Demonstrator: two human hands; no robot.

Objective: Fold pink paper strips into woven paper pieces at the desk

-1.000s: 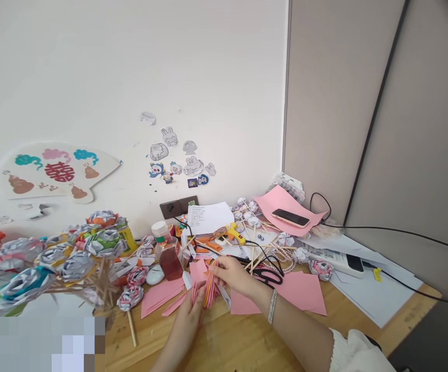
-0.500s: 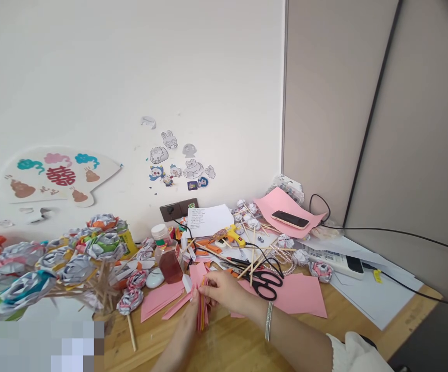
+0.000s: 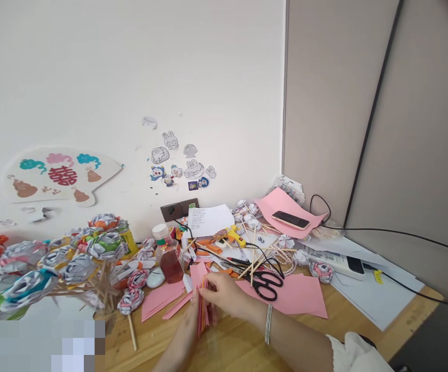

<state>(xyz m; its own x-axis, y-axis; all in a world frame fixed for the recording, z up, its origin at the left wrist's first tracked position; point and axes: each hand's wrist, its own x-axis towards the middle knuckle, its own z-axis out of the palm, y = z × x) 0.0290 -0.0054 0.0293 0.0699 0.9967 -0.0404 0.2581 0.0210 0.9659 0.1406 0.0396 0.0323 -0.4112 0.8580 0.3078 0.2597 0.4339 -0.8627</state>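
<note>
"Both hands occupied?"

"Yes. Left hand (image 3: 187, 319) nearly closed around a layered pink-and-yellow paper bundle (image 3: 203, 324); right hand (image 3: 224, 294) pinches its top, bundle at eight o'clock."

"Progress?"

"Layers gathered upright. Pink paper stack (image 3: 160, 300), ten o'clock from bundle, unheld. Black-handled scissors (image 3: 261, 282), right hand's three o'clock, untouched. Amount left: cannot tell."

White wall (image 3: 216, 67) above wooden table (image 3: 224, 346).
</note>
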